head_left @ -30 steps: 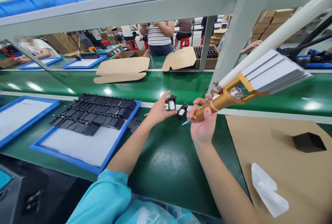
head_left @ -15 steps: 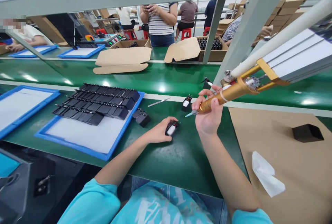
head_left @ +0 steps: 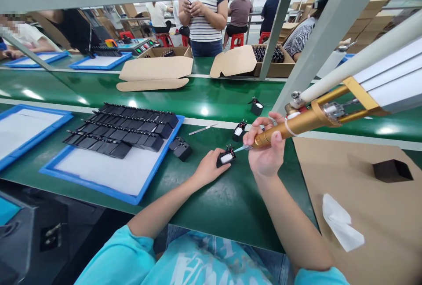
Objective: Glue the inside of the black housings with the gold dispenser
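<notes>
Left hand [head_left: 210, 167] gripped black box [head_left: 226, 158] by its sides; judged light, stiff, delicate on top. Right hand [head_left: 266, 155] gripped gold tool [head_left: 301, 122], probably heavier, near its tip.

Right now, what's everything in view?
held unit: one, black-white, centre
nozzle tool: one, gold, centre
loose units: two, black-white, centre
trays: several, blue, left
cases: many, black, mostly on tray
thin blade: one, silvery, centre
sheet: one, brown, right
tissue: one, white, on sheet
box: one, black, on sheet
bench: one, green, foreground
cartons: several, brown, background
workers: several, mixed clothing, background
frame: one, grey, overhead
left hand: one, bare, on held unit
right hand: one, bare, on nozzle tool
</notes>
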Motion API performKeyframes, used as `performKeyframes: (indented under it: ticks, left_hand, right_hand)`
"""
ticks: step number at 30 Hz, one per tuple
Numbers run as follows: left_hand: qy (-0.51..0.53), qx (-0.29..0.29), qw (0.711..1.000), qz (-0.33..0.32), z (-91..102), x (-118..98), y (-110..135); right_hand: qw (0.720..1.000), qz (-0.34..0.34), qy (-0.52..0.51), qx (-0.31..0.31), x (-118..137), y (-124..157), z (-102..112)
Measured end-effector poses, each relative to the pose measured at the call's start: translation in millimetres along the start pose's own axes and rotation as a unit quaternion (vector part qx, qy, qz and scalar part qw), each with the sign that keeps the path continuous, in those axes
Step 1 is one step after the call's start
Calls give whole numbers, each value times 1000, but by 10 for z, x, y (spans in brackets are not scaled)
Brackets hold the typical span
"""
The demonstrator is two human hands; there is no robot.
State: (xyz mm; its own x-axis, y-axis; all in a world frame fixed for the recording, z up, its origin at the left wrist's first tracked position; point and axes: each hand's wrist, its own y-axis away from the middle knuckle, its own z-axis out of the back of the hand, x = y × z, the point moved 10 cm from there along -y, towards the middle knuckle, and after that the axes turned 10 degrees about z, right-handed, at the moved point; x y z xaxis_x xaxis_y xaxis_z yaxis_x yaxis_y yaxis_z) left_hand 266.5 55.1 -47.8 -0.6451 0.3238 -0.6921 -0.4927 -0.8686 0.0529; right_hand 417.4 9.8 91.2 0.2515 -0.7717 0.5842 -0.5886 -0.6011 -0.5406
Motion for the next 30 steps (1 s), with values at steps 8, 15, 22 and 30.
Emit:
performKeyframes:
  ticks: [8,15,22,30]
  left_hand:
    - [2,-64,998,-14,351,-178,121]
    - [-9,-90,995,-48,510,-378,211]
    - [15,-72,997,-26,483,-364,202]
    - [64,-44,997,20,358,-229,145]
  right_hand:
    - [999,-1,-32,-9,11,27,-11]
    - [999,5,-53,-9,30,37,-24]
    - [999,7,-45,-15,58,43,-20]
    - [998,-9,-55,-22,39,57,-51]
